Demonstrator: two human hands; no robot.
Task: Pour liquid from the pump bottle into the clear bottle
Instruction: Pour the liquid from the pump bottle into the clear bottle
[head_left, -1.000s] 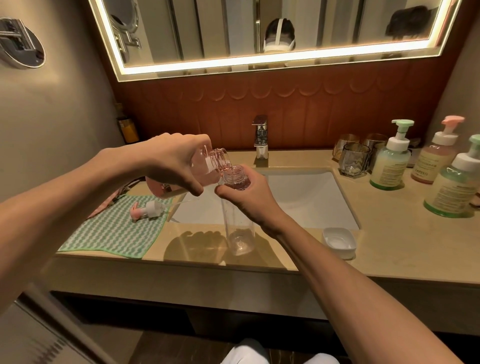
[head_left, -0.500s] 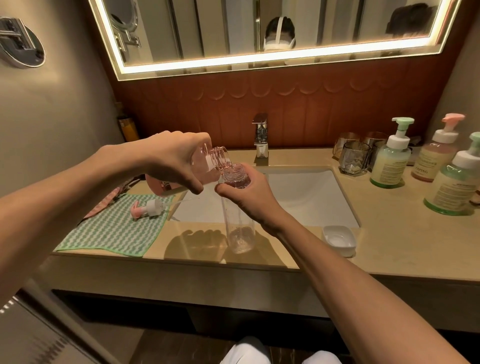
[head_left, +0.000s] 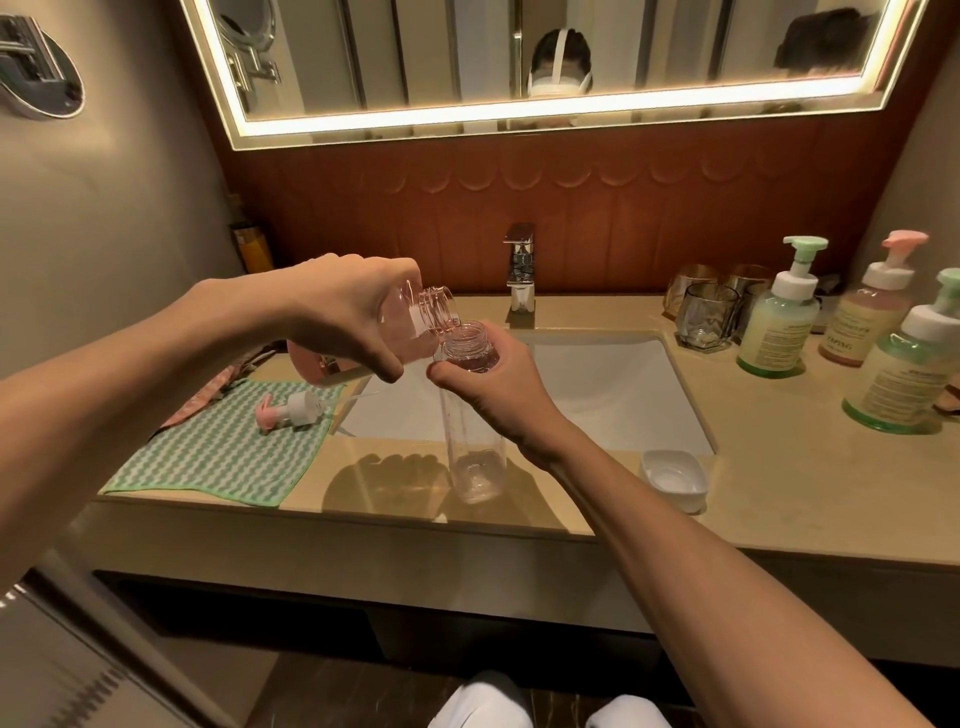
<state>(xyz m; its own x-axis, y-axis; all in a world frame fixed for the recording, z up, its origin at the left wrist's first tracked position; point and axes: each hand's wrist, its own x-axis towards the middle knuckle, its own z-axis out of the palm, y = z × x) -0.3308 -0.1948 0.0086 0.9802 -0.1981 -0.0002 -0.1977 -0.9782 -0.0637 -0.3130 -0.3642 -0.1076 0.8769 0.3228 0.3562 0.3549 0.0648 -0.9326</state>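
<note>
Warm, dimmish light. Source: glowing strip (head_left: 545, 108) framing the rectangular wall mirror (head_left: 441, 52), blown out. Soft shadows on glossy beige stone countertop (head_left: 779, 493). Fisheye bowing at edges; corners soft.

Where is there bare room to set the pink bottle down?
Widest: the counter right of the white dish, before the soap bottles. Smaller: between the green cloth and the clear bottle. Crowded: the back right corner, with glasses.

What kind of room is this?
Most likely a bathroom, maybe in a hotel. There is a white sink set in the counter with a shiny tap behind it, a big lit mirror above, and pump bottles beside the sink.
</note>
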